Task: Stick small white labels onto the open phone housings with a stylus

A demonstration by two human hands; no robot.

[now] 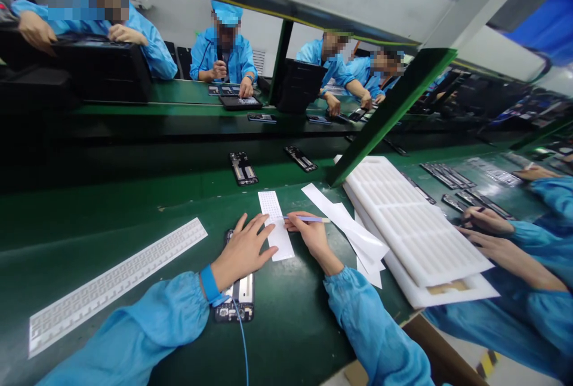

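Observation:
My left hand [245,250] is spread open, palm down, its fingertips resting at the left edge of a small white label sheet [282,243]. Under that hand and wrist lies an opened phone body [244,293], partly hidden. A blue wrist strap with a cord [242,332] circles my left wrist. My right hand [308,232] is closed around slim lavender tweezers [313,219], whose fine tip points left over the label sheet. Rows of tiny marks cover the sheet's upper half. Just right of my right hand are loose white paper strips [344,219].
A long sticker sheet [116,284] lies at left. Two opened phone bodies [243,169] sit farther back. White foam trays [403,219] are stacked at right beside a green post [394,117]. A co-worker's hands [505,249] work at far right; several people sit opposite.

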